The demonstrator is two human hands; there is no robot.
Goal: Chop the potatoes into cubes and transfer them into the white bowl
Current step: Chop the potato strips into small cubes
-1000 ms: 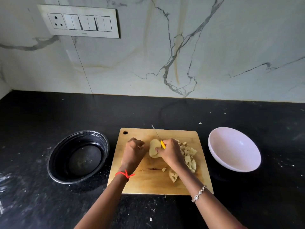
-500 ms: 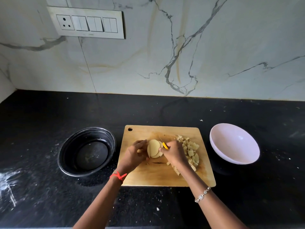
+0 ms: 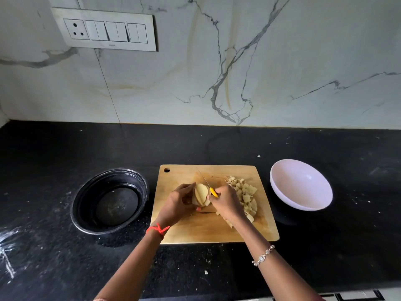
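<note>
While left hand [image 3: 178,203] holds potato [image 3: 200,192], knife [image 3: 211,190] points away-left.

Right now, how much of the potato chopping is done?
Done: a pile of cubes sits on the cutting board. In hand: the left hand holds a partly sliced potato while the right hand grips the knife. Left: finish this potato and move everything into the white bowl, which holds nothing yet.
</note>
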